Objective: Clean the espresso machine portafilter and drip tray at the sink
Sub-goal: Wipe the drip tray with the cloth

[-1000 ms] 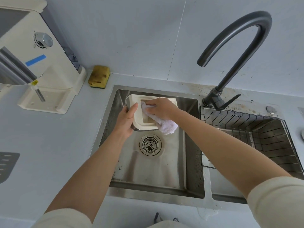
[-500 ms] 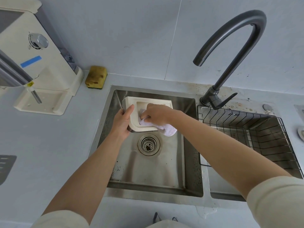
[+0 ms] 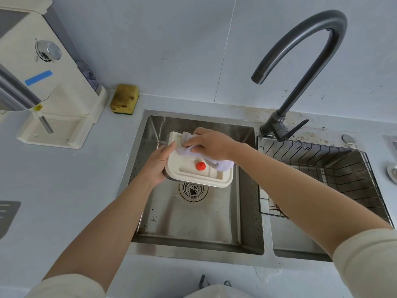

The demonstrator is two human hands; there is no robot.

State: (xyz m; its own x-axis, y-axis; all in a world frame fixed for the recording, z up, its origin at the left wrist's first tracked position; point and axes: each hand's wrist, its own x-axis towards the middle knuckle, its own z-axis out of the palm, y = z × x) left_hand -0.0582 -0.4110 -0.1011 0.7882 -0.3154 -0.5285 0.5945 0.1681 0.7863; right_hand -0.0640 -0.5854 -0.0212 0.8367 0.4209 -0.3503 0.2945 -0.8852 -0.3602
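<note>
A cream drip tray (image 3: 189,175) with a red float knob (image 3: 200,166) is held above the steel sink (image 3: 193,222), over the drain (image 3: 193,190). My left hand (image 3: 158,166) grips the tray's left edge, thumb on the rim. My right hand (image 3: 209,145) holds a pale cloth (image 3: 219,164) bunched against the tray's far inner side. The cream espresso machine (image 3: 43,67) stands on the counter at the left, its base bay (image 3: 55,130) without the tray. No portafilter is plainly visible.
A yellow sponge (image 3: 124,98) leans at the wall behind the sink's left corner. The dark gooseneck faucet (image 3: 300,61) arches over the sink, no water running. A wire rack (image 3: 322,175) fills the right basin. A dark grate (image 3: 7,216) lies at the counter's left edge.
The tray has tilted toward me, so its inside and the red knob now show. My right hand with the cloth has shifted to the tray's far side.
</note>
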